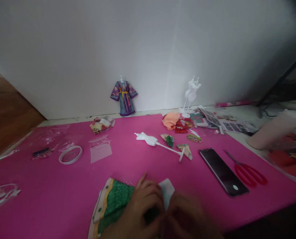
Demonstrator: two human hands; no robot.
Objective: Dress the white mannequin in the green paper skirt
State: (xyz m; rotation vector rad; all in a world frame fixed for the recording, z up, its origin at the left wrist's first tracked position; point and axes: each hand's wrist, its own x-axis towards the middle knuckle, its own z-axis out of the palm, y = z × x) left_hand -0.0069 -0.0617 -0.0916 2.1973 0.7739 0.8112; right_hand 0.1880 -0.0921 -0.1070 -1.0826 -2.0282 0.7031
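Note:
A green fan-shaped doll-garment fabric piece (119,197) with a cream and gold border lies at the near edge, partly under my left hand (145,202). The fingers of that hand are curled closed on the cloth, with the index finger sticking out. My right hand (187,212) is close beside it, dark and blurred, fingers bent together at the lower end of a pale piece (167,192) standing up between the hands. Whether that piece is paper or the back of the cloth I cannot tell. The fingertips of both hands are largely hidden.
On the pink mat (128,149) lie a white doll stand (148,139), fabric scraps (171,121), a phone (222,171), red scissors (249,172), a tape roll (70,155) and a sheet of small beads (101,152). A dressed doll form (124,98) and bare stands (191,93) are at the wall.

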